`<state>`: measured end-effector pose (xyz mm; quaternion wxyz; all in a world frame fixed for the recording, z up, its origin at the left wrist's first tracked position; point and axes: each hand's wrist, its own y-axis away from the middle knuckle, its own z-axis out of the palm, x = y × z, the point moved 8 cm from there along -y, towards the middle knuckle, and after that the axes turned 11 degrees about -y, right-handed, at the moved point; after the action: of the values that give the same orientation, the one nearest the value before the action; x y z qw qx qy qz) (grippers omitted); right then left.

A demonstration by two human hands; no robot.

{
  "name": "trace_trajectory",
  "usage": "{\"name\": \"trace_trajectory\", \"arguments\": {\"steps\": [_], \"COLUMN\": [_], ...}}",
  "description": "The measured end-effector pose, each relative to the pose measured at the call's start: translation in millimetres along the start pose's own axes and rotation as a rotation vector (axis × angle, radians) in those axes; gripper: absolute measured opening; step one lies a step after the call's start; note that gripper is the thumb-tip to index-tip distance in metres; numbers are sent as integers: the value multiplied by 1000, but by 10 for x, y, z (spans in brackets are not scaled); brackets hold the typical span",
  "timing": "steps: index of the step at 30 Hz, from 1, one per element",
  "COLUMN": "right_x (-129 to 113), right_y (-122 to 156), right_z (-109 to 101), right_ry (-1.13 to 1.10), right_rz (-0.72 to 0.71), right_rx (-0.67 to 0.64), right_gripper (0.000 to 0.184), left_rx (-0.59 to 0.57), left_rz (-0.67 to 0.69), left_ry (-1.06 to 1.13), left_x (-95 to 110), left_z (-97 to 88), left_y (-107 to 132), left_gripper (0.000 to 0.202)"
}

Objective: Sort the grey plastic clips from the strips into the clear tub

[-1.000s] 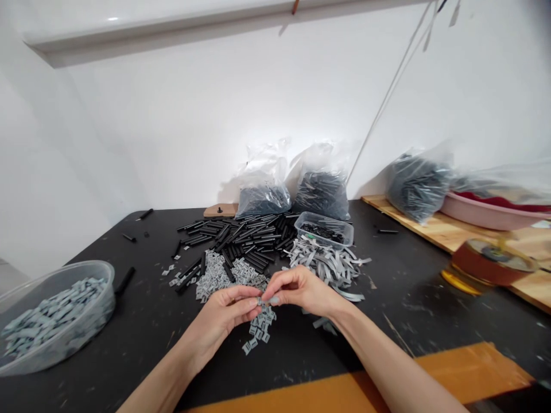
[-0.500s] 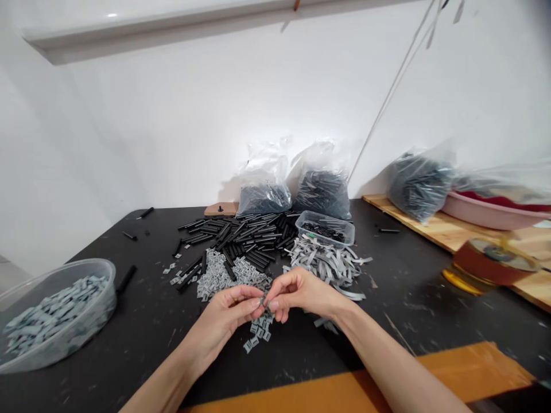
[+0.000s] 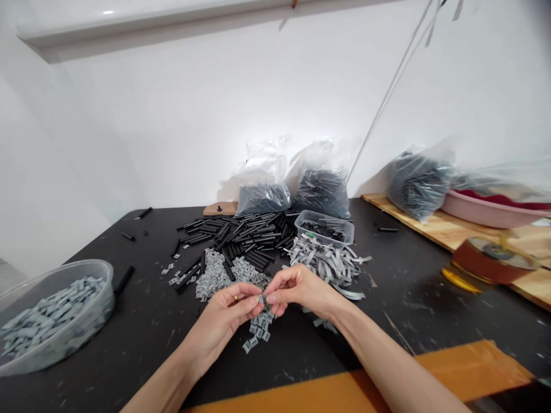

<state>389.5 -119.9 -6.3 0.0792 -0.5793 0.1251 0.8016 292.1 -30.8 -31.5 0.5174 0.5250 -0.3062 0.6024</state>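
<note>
My left hand pinches a small grey plastic buckle between thumb and forefinger. Close beside it, my right hand is closed in a pinch at the buckle's right side; whatever it grips is hidden by the fingers. More loose grey buckles lie on the table just below the hands. Behind them spreads a larger heap of the same buckles. A pile of short grey strap pieces lies beyond my right hand.
Many black rods are heaped at the back, near a clear tray and clear bags. At left stands a clear tub of grey pieces. A tape roll sits at right; orange tape runs along the front.
The right fingers have shifted slightly apart from the left ones, and the buckle in the left hand shows more clearly. The view has moved a little.
</note>
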Motion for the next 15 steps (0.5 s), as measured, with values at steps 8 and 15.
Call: {"name": "trace_trajectory", "arguments": {"steps": [8,15], "right_x": [-53,-26], "right_y": [35,-4], "right_z": [102,15], "right_ry": [-17,11], "right_rz": [-37,-26], "right_rx": [-120,7], "right_gripper": [31,34], "left_rx": [-3,8], "left_rz": [9,0], "left_ry": [31,24], "left_x": [-4,-29], "left_z": [6,-19], "left_y": [-2,-6], "left_gripper": [17,17]}}
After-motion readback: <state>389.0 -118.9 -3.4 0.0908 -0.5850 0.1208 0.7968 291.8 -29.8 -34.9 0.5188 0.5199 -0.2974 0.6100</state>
